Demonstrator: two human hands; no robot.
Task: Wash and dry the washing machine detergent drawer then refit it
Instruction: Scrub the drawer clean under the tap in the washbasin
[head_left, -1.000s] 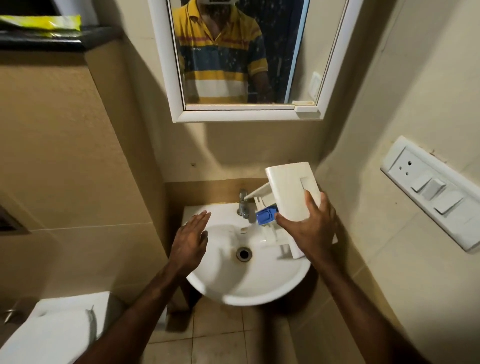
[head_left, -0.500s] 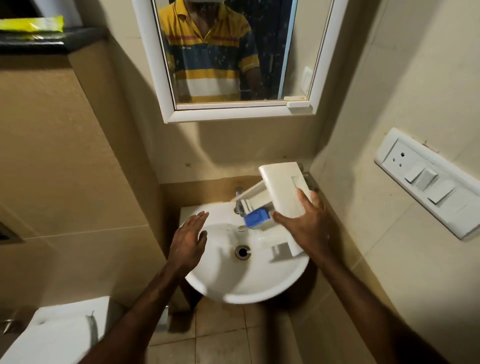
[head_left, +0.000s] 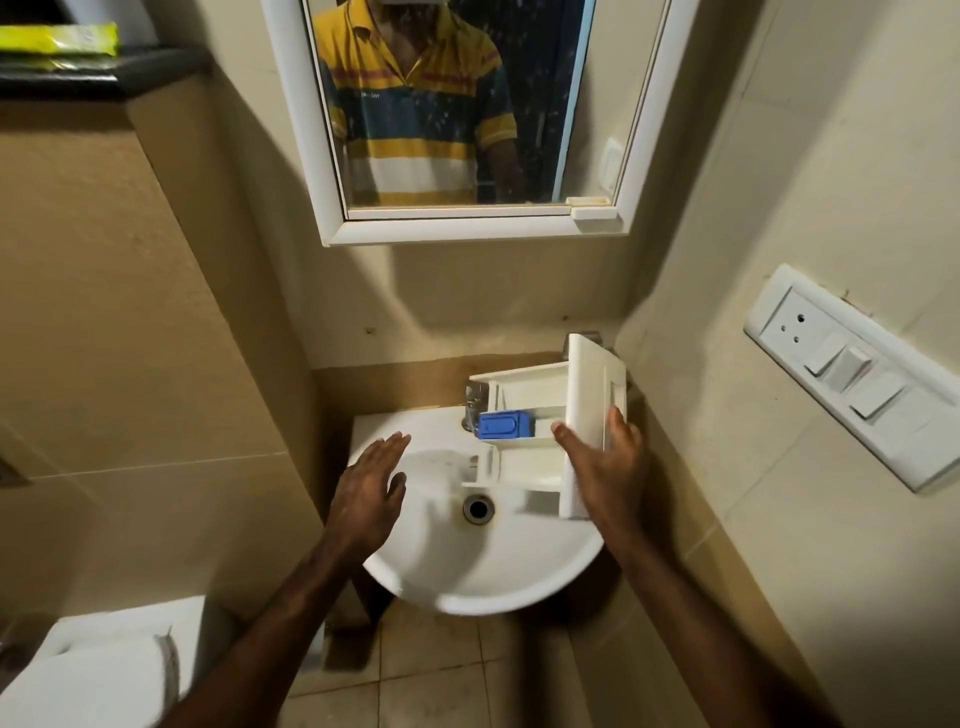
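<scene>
Over the sink (head_left: 483, 582), right of its drain: detergent drawer (head_left: 540, 415) gripped at its front panel by right hand (head_left: 605, 462). Left of the drain: left hand (head_left: 371, 493) flat, fingers straight, holding nothing

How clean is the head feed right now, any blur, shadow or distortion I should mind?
Head view: dim, warm light; the basin rim and the drawer over it are motion-smeared, while the blue insert is sharper; a heavy shadow lies under the mirror; wide-angle bending bows the walls; the mirror glass is speckled.
</scene>
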